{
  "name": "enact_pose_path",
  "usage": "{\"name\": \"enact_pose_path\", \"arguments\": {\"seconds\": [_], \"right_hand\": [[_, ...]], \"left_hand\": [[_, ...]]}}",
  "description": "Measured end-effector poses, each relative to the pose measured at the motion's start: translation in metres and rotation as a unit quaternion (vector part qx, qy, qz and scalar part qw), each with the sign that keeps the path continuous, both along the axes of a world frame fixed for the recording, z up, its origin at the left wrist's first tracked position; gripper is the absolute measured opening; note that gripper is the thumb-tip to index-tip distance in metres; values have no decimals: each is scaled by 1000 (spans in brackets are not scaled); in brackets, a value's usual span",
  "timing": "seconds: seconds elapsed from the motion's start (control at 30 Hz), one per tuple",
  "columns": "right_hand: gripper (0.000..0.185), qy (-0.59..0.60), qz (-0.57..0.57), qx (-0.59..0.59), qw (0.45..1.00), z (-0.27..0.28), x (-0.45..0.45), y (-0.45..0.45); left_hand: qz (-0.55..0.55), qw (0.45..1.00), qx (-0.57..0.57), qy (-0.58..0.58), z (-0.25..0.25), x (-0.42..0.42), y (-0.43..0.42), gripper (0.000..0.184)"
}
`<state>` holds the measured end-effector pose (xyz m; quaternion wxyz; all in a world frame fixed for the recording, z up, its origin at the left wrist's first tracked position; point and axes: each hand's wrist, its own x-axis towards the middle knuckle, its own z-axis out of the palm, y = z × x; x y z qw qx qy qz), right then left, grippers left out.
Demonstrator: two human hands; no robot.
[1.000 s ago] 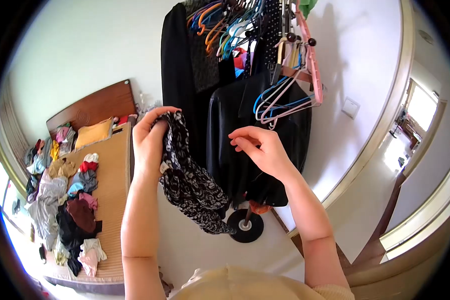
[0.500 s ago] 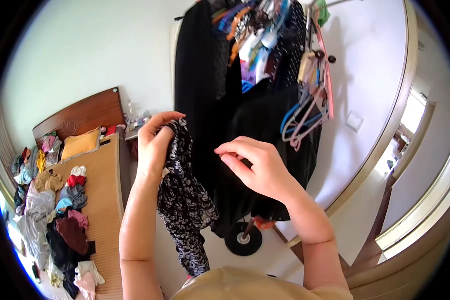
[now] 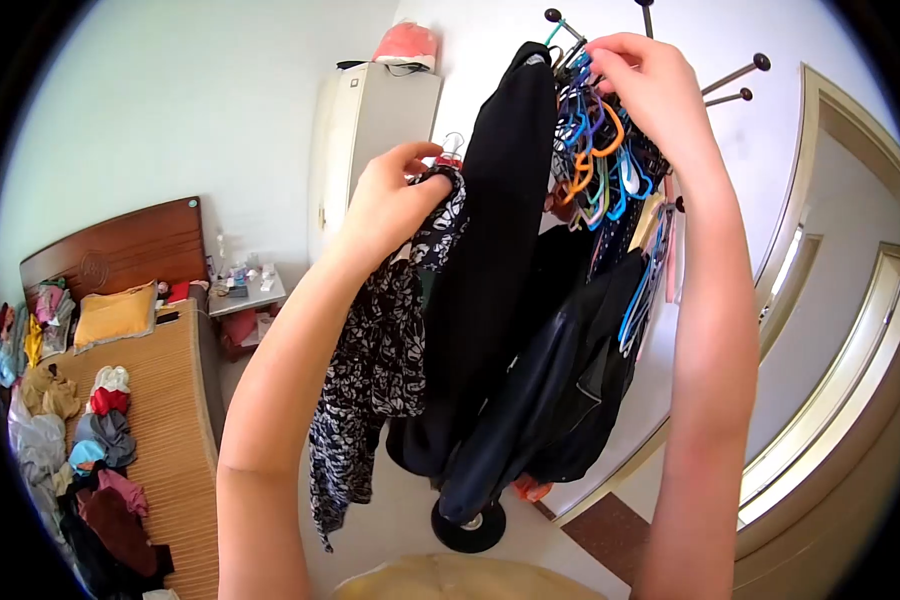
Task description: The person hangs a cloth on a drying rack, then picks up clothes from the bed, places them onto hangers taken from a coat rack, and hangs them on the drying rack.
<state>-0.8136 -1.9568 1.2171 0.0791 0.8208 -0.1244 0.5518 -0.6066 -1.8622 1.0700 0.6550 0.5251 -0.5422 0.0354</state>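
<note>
My left hand is closed on the top of a black-and-white patterned garment, which hangs down in front of the coat rack. A red hanger with a metal hook shows just behind my fingers; whether it sits inside the garment I cannot tell. Raised high, my right hand pinches at the top of a bunch of coloured hangers, its fingertips on a blue hanger. Beside the patterned cloth hang a long black garment and a dark jacket.
The rack's pegs stick out at upper right, above its round black base. At left, a bed bears several heaped clothes. A nightstand, a pale cabinet and a doorway stand around.
My right hand has risen from mid-height to the hangers at the rack's top. My left hand has lifted the patterned garment up and to the right. The view has tilted upward.
</note>
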Motion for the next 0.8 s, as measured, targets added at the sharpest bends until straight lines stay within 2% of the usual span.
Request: {"name": "enact_pose_path", "arguments": {"seconds": [0.1, 0.2, 0.23, 0.33, 0.47, 0.5, 0.6, 0.73, 0.8], "right_hand": [[34, 74, -94, -18, 993, 27, 25, 3], [37, 85, -251, -150, 952, 44, 48, -1], [40, 109, -229, -88, 963, 48, 54, 3], [43, 149, -351, -27, 924, 43, 69, 36], [47, 147, -440, -52, 884, 10, 82, 98], [46, 173, -483, -99, 852, 20, 62, 124], [39, 177, -588, -119, 780, 0, 73, 164], [30, 112, -716, -19, 689, -27, 83, 204], [30, 88, -741, -3, 666, -34, 83, 216]], "left_hand": [[-15, 1000, -16, -15, 14, 16, -24, 37], [-32, 998, -24, -40, 27, 35, -41, 33], [-48, 999, -15, -20, 32, 43, -50, 32], [-149, 987, -64, 17, 32, 57, -52, 39], [-209, 972, -104, -17, 23, 79, -71, 42], [-239, 965, -107, -14, 32, 67, -58, 43], [-275, 957, -96, 11, 26, 78, -62, 44], [-277, 953, -104, 58, 10, 85, -120, 51], [-370, 920, -39, 124, -1, 82, -142, 53]]}}
